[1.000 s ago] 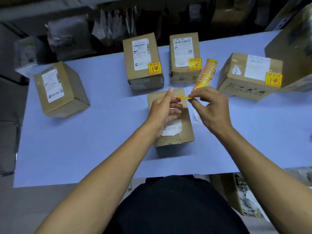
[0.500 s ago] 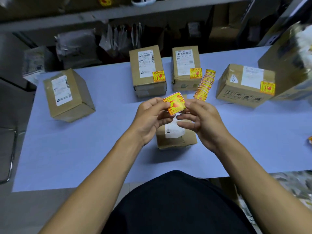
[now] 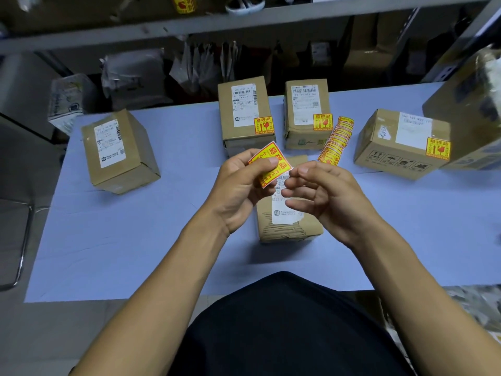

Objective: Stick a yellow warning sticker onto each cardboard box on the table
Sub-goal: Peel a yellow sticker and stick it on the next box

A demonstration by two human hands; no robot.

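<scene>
Sticker [image 3: 271,162], yellow and red, is pinched between the left hand's [image 3: 238,185] thumb and fingers, tilted, held just above the far end of the near box [image 3: 287,223] at the table's [image 3: 122,240] middle. Right hand [image 3: 322,194] sits just beside it, fingers loosely curled, holding nothing, fingertips near the sticker's right edge. Two far boxes [image 3: 245,112] [image 3: 306,112] and the right box [image 3: 401,142] each carry a sticker, the left box [image 3: 119,150] shows none, and the sticker strip [image 3: 336,141] lies between the far boxes and the right one.
</scene>
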